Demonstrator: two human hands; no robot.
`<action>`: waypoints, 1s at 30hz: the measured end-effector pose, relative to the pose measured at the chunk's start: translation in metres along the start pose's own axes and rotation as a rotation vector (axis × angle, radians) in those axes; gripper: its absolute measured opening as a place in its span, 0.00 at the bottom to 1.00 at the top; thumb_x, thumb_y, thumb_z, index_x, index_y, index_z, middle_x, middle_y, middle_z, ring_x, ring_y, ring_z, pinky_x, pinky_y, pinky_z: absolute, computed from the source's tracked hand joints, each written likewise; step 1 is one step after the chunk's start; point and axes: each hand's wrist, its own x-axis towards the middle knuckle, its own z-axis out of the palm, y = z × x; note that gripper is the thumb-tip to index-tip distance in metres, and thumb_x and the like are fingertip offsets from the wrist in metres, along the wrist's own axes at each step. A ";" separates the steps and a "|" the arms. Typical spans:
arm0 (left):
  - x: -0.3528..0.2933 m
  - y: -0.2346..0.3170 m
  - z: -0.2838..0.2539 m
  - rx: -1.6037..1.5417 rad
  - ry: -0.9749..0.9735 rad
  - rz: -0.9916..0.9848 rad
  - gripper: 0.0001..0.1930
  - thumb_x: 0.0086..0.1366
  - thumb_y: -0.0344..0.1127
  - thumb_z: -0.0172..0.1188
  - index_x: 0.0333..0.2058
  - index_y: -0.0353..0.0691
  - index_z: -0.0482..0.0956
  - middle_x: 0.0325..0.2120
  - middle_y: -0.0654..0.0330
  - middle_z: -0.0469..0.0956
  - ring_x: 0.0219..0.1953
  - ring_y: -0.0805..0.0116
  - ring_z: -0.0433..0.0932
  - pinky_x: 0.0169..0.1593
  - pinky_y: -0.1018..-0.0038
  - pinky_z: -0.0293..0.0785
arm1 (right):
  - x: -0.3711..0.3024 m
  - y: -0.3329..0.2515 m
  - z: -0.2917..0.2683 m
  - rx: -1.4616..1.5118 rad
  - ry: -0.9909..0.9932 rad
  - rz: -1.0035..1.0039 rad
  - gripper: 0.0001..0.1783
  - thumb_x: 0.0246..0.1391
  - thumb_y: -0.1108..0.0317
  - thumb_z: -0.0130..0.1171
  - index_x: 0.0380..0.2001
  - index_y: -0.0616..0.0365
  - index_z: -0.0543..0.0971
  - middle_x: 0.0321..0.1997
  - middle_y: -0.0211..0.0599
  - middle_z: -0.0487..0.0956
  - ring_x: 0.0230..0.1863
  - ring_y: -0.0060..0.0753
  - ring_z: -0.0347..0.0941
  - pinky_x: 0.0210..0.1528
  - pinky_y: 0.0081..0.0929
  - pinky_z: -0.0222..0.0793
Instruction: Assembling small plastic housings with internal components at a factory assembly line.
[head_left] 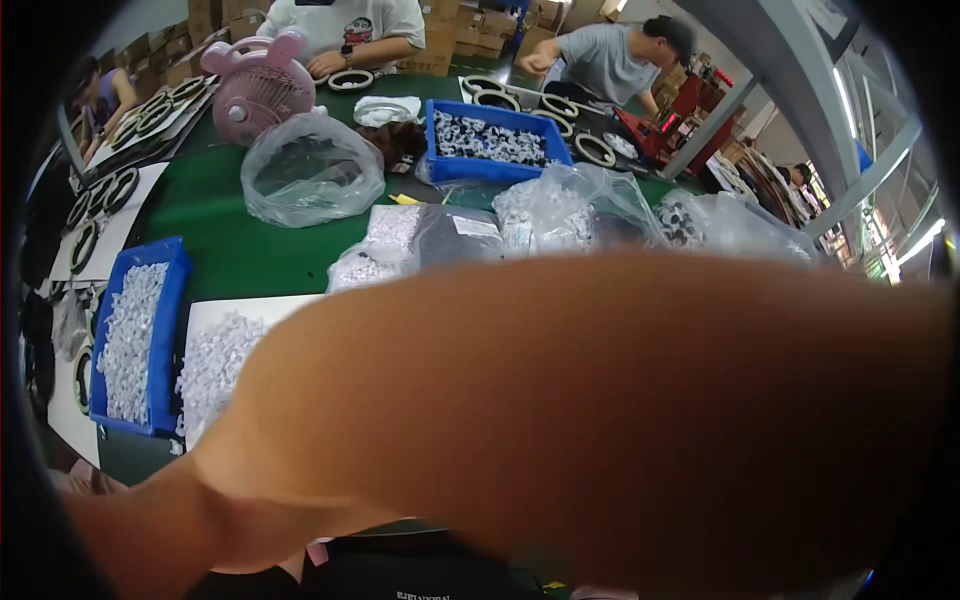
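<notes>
Green colour covered the tabletop [210, 235], and in front of it a bare limb [520, 400] of the person was spread very near the camera, blurred, from the right edge down to the lower left. I could not tell whether it was the left or the right 1, and because the fingers were not clear to see, I could not tell if the grip of either hand was spread, pressed together or pinching something. Nearest to the limb in the view was a heap of small white parts [218, 360], which lay on a white board [210, 311] at the left and was partly hidden behind the skin. Just to the left of this board stood a long blue tray [165, 345], filled with pale parts [133, 340]. Behind the limb were several plastic bags, among them a dark bag [455, 238] with a white label. Farther back stood a second blue tray [480, 170] with black and white pieces [490, 138], an open clear bag [310, 170] and a pink fan [255, 100] with 2 round ears. Across the table were 2 co-workers, 1 in a white shirt [335, 22] and 1 in a grey shirt [605, 65].
</notes>
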 end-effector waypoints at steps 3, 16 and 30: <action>-0.011 0.020 0.019 0.043 0.002 0.031 0.31 0.66 0.59 0.42 0.63 0.52 0.55 0.41 0.55 0.75 0.42 0.64 0.77 0.50 0.65 0.71 | -0.005 0.012 0.001 0.072 0.036 0.078 0.13 0.61 0.72 0.47 0.47 0.67 0.73 0.47 0.40 0.75 0.44 0.28 0.74 0.47 0.23 0.68; -0.097 0.079 0.028 0.257 0.083 0.151 0.36 0.63 0.56 0.48 0.64 0.47 0.49 0.51 0.52 0.69 0.54 0.62 0.68 0.57 0.62 0.64 | 0.023 0.001 0.028 -0.033 -0.018 0.173 0.23 0.55 0.71 0.58 0.53 0.63 0.67 0.38 0.30 0.74 0.38 0.19 0.68 0.42 0.17 0.64; -0.095 0.090 0.049 0.424 0.152 0.086 0.34 0.61 0.51 0.51 0.61 0.45 0.53 0.52 0.53 0.68 0.54 0.62 0.68 0.57 0.63 0.64 | 0.020 -0.284 0.020 -0.368 -0.022 -1.401 0.46 0.49 0.48 0.61 0.64 0.60 0.55 0.63 0.48 0.61 0.62 0.50 0.59 0.58 0.46 0.58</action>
